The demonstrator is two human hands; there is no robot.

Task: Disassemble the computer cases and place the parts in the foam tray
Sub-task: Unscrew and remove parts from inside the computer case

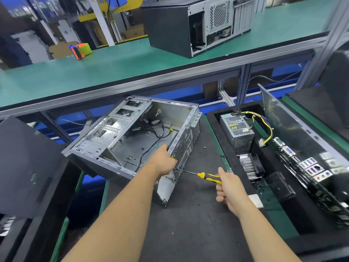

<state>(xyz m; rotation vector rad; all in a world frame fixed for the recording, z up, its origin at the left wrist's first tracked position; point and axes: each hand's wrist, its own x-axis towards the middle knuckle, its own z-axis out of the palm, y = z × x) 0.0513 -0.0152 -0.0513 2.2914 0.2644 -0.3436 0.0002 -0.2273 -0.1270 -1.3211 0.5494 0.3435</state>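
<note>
Your left hand (pixel 164 161) grips the rear edge of the open computer case (pixel 132 137), fingers curled over the perforated back panel, steadying it. Your right hand (pixel 229 188) is clamped round the yellow-and-black handle of the screwdriver (pixel 200 175), thumb raised.

The relation that matters is the screwdriver against the case's rear panel. The shaft runs nearly level, from your right hand toward the left, and its tip meets the back panel just below your left hand. So the work lies to the left of your right hand, and your left hand is the nearer one, already touching the case. Whether the tip sits in a screw head is too small to tell.

The case lies on its side on the dark mat, open face up, stripped to loose cables (pixel 156 133) and drive bays. Its long axis runs diagonally, front end far left, rear end toward you and right.

The foam tray (pixel 222 140) sits just right of the case, beyond your right hand, already holding a power supply (pixel 237 132), a heatsink (pixel 248 166) and a motherboard (pixel 306 167). A loose screw (pixel 204 147) rests on the mat between case and tray.

Judging from this, you are loosening a rear-panel fastener; keep the shaft in line with it.
</note>
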